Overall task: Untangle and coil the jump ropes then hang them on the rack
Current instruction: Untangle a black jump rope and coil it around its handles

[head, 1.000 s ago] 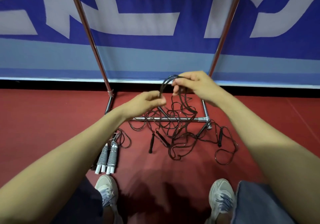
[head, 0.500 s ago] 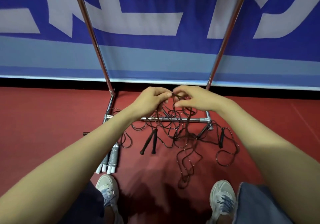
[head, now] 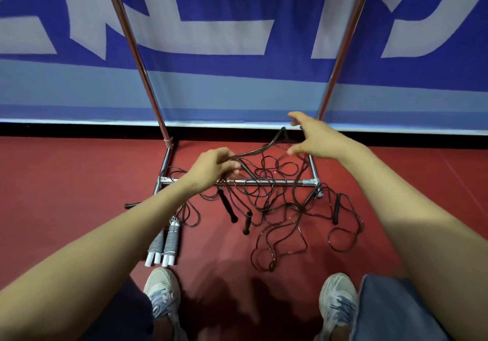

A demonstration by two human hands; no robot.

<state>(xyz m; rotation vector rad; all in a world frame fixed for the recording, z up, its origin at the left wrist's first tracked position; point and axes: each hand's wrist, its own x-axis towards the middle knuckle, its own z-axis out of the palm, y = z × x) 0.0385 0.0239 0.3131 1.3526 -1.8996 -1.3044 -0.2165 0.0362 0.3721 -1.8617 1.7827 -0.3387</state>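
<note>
I see a dark red floor (head: pixel 66 182) meeting a blue banner (head: pixel 237 36) with large pale lettering (a black strip (head: pixel 79 131) runs between).

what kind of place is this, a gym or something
Most likely a sports hall or gym: a red sports-style floor, a chrome rack in front of a large blue and white banner, and jump ropes lying tangled at its base.
</note>
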